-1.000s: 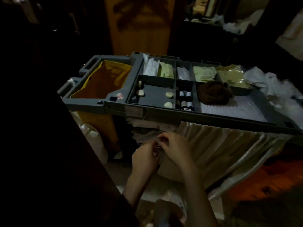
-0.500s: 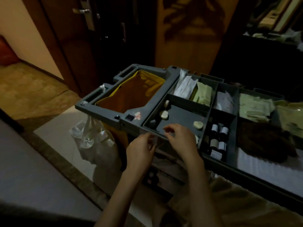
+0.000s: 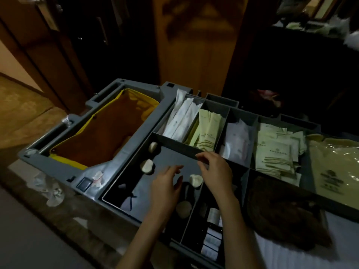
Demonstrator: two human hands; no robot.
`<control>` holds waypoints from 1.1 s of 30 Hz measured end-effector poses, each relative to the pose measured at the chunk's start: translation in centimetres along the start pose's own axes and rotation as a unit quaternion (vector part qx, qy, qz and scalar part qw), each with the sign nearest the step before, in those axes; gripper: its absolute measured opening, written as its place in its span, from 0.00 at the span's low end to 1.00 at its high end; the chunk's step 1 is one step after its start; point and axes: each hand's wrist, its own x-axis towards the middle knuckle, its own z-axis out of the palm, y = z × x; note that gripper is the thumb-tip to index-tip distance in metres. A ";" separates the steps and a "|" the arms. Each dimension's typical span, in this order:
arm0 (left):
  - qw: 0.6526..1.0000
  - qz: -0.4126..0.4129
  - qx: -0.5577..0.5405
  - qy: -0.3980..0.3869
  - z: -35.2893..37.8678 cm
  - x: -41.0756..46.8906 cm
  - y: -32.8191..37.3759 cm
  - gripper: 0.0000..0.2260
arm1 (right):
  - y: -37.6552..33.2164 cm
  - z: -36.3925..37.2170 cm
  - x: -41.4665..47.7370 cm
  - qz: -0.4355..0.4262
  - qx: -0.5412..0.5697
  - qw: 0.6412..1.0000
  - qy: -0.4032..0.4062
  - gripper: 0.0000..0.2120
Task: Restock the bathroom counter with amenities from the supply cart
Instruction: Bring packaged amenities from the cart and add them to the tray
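Cart (image 3: 136,133) top, yellow bag (image 3: 101,136) at left. The next compartment holds four pale discs (image 3: 147,166), set apart. Left hand (image 3: 165,183) hovers over this compartment, fingers straight, holding nothing. Right hand (image 3: 215,169) is just beside it, fingers bent, tips at the rear divider; whether it pinches anything cannot be told. Behind: white sachets (image 3: 182,117), green sachets (image 3: 208,131). Further right: small bottles (image 3: 212,228), brown cloth (image 3: 281,210).
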 end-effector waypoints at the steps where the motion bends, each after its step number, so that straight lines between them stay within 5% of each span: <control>1: 1.000 0.005 -0.003 0.005 0.3 0.1 -0.1 0.16 | 0.4 0.5 0.1 -0.005 0.003 1.000 0.008 0.09; 12: 0.991 0.100 -0.042 0.074 1.0 8.1 -0.2 0.15 | 1.1 1.7 1.7 -0.011 0.058 0.989 0.133 0.09; 19: 0.984 0.175 -0.036 0.021 2.9 15.0 -0.5 0.12 | 2.0 2.1 7.4 0.030 -0.025 0.976 0.215 0.14; 26: 0.975 0.219 -0.022 0.012 3.5 15.5 -1.3 0.10 | 2.8 3.2 7.8 0.071 -0.179 0.966 0.173 0.26; 33: 0.977 0.211 -0.030 -0.004 3.6 15.6 -1.3 0.09 | 1.0 3.4 7.3 0.124 -0.219 0.964 0.081 0.33</control>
